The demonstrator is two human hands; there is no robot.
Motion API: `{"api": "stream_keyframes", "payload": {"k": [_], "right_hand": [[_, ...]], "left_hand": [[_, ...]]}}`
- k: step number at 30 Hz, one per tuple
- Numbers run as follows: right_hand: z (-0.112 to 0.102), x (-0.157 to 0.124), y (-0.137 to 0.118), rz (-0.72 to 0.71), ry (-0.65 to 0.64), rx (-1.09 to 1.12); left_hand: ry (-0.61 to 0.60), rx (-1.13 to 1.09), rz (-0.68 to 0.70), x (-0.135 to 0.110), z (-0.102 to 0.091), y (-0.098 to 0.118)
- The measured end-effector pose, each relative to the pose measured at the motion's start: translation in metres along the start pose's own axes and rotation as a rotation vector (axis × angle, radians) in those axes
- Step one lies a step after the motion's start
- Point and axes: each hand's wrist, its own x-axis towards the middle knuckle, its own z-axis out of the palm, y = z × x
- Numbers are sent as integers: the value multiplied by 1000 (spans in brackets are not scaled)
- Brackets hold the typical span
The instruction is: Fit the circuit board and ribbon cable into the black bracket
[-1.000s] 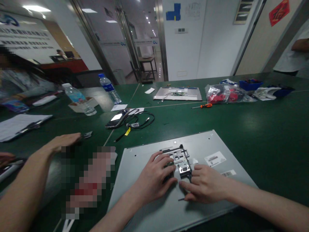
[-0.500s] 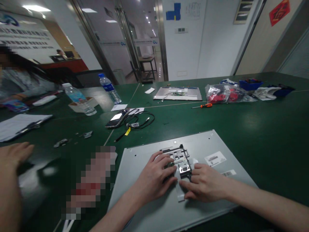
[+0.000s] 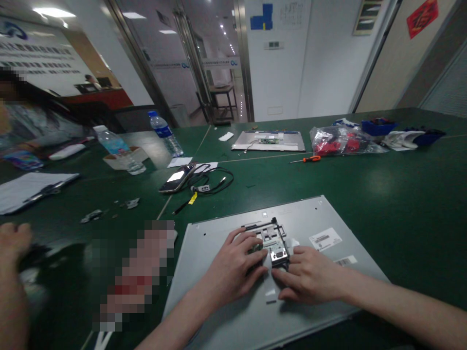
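Observation:
A flat grey metal display panel (image 3: 219, 233) lies on the green table in front of me. Near its middle is a black-and-metal bracket (image 3: 274, 236) carrying a silver connector plate. My left hand (image 3: 239, 262) reaches over the bracket's left side, its bent fingers gripping there and covering part of a small board. On the opposite side, my right hand (image 3: 312, 274) is closed at the bracket's lower right corner, index finger beside the connector. A pale flat ribbon cable (image 3: 270, 294) comes out below, between both hands.
Left of the panel lies a pixelated object (image 3: 138, 272); another person's hand (image 3: 14, 243) is beyond it. Farther back are a phone (image 3: 178, 178), a black cable (image 3: 219, 187), two bottles (image 3: 166, 133), an orange screwdriver (image 3: 310, 159), another panel (image 3: 248, 141) and a plastic bag (image 3: 343, 141).
The ribbon cable's lower end has shifted slightly and catches the light differently. My hands stay almost in place. The other person's hand at the left has drawn back toward the left edge.

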Motion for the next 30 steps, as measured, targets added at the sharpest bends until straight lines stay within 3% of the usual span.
{"api": "stream_keyframes", "payload": {"k": [11,21,30], "right_hand": [[-6,3,-1,-64,27,5],[-4,4,0,-32,-148,59],[-3,3,1,-26,-137,64]], "left_hand": [[28,13,-13,1,0,2],[66,27,5,1,2,1],[57,23,1,1,-1,2]]}}
